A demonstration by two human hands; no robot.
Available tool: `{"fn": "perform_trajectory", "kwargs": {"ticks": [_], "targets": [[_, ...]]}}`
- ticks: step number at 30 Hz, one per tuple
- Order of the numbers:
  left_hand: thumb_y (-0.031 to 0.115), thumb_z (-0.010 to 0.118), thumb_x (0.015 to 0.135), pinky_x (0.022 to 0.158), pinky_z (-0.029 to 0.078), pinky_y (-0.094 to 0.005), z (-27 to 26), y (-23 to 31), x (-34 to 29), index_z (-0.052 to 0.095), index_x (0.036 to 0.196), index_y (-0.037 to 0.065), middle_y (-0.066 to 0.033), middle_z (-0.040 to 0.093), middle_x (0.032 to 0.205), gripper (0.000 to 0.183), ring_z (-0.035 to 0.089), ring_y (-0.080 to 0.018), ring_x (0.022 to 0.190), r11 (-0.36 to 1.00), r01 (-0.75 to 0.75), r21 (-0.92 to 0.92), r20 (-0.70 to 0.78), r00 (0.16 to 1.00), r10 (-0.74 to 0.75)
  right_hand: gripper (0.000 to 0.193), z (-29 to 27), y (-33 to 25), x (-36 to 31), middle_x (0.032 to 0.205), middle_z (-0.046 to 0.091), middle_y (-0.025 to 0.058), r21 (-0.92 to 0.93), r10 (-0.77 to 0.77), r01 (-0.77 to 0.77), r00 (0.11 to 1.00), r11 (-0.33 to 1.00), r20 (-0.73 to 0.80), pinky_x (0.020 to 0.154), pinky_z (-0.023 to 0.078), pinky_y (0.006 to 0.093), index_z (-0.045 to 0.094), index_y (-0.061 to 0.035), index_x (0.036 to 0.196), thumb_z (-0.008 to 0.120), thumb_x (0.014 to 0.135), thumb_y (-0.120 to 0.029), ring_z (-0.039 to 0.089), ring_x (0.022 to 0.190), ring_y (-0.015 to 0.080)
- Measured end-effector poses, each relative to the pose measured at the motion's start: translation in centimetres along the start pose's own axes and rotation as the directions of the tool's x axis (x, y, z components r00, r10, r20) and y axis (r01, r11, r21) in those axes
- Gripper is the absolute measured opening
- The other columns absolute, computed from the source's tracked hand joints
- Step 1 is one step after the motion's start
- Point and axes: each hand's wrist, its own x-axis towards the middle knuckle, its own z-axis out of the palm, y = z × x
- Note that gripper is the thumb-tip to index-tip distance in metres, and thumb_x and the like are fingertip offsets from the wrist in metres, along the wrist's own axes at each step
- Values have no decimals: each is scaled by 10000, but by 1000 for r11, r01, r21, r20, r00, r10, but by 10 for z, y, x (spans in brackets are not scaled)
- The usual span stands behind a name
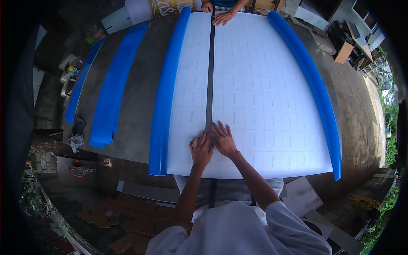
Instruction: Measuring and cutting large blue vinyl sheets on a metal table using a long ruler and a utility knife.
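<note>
A large white sheet [263, 102] with a printed grid lies over the table, and both its long sides are rolled up, showing a blue face. Along it, from far to near, runs a long dark straightedge [210, 72]. My left hand [201, 149] is at the near end of the straightedge, with its fingers bent together; whatever they hold, if anything, is hidden. Just right of that end my right hand [223, 139] presses down, fingers stretched out and slightly apart. At the far end, another person's hands [222, 18] rest on and beside the straightedge.
Blue strips [114, 85] lie on the dark table [140, 91] to the left. The blue roll [162, 114] is left of my hands, the other roll [308, 72] far right. Cardboard pieces [127, 214] are on the floor below, and a yellow coiled hose [365, 202] lies at right.
</note>
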Motion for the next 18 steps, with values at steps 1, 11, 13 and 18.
{"fn": "perform_trajectory", "kwargs": {"ticks": [1, 11, 13, 18], "targets": [[273, 674, 834, 986, 315, -456, 1, -1, 2, 565, 1311, 124, 23, 470, 1433, 511, 442, -276, 1141, 1000, 0, 11, 7, 1000, 0, 493, 2, -1, 5, 1488, 369, 126, 4, 2, -2, 1000, 1000, 12, 1153, 191, 535, 420, -56, 1382, 539, 944, -248, 241, 1431, 323], [204, 674, 832, 991, 356, -451, -6, -30, 13, 479, 1375, 96, -74, 518, 1369, 587, 441, -297, 1195, 970, 66, -234, 30, 998, -61, 425, 13, 3, 26, 1437, 455, 51, -66, -25, 17, 992, 998, -126, 1134, 250, 516, 526, -76, 1312, 550, 938, -276, 316, 1398, 274], [160, 640, 859, 1017, 391, -463, -13, -44, 12, 464, 1367, 43, -150, 512, 1351, 550, 472, -344, 1214, 968, 159, -192, 14, 987, -159, 392, 13, 6, 27, 1407, 493, 27, -78, -14, 3, 988, 997, -152, 1120, 279, 512, 575, -84, 1261, 594, 914, -268, 349, 1379, 268], [139, 560, 917, 1034, 426, -420, -18, -67, 4, 499, 1327, 31, -150, 511, 1356, 429, 498, -341, 1240, 977, 167, -131, -54, 983, -175, 348, 15, 6, 32, 1343, 565, 9, -45, -33, 24, 977, 999, -209, 1104, 305, 494, 638, -89, 1194, 647, 885, -247, 400, 1339, 264]]}}
